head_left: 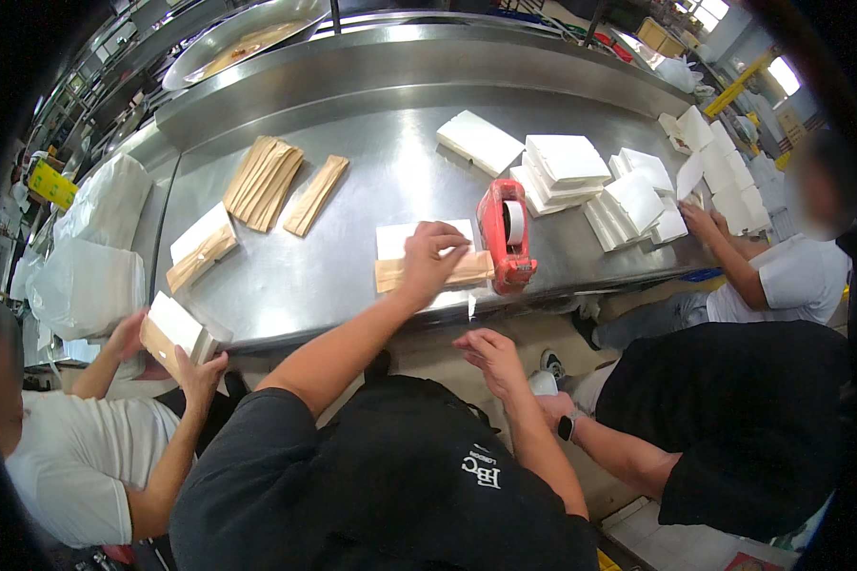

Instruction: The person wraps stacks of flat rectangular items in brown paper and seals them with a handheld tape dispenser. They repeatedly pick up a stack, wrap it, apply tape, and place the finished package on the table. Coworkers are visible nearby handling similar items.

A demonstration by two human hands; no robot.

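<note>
My left hand (432, 260) is over a folded brown paper packet (393, 275), which lies along the near side of a white cardboard box (393, 239) on the steel table. Its thumb and fingertips are close together; whether a bit of tape is between them I cannot tell. Just right of the box stands a red tape dispenser (500, 239) with a white roll. My right hand (491, 357) is in front of the table edge, fingers loosely bent, with nothing plainly in it. A small shiny strip (472, 307) shows at the table edge between my hands.
Brown packets (263, 183) and another box with a packet (200, 246) lie left. Closed white boxes (568, 160) are stacked right. A co-worker at left holds a box with a packet (175, 328); another at right handles white boxes. A third person's forearm (621, 450) is close to my right arm.
</note>
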